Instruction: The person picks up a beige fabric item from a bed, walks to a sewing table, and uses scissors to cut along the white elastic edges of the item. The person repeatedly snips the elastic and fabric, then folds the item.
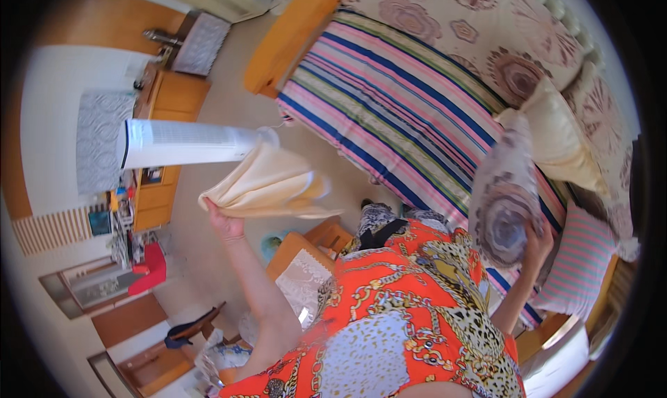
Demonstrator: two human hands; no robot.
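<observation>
My left hand (226, 224) is closed on the edge of a limp cream cloth (267, 183), smooth and slightly shiny, that hangs in folds out to the right. Whether it is a cushion cover cannot be made out. On the other side, my right hand (536, 245) grips the lower edge of a plump cushion (506, 196) with a grey-purple flower print, tilted up at the sofa. Beyond that cushion, a cream cushion (566, 137) leans on the sofa back. A pink-and-grey striped pillow (578, 259) sits to the right of my right hand.
The sofa's striped cover (389, 96) stretches ahead, ending at a wooden armrest (288, 40). A tall white appliance (191, 142) stands beyond the cream cloth. Close on my left is a wooden table with a lace cloth (306, 280). Wooden cabinets (177, 96) line the left wall.
</observation>
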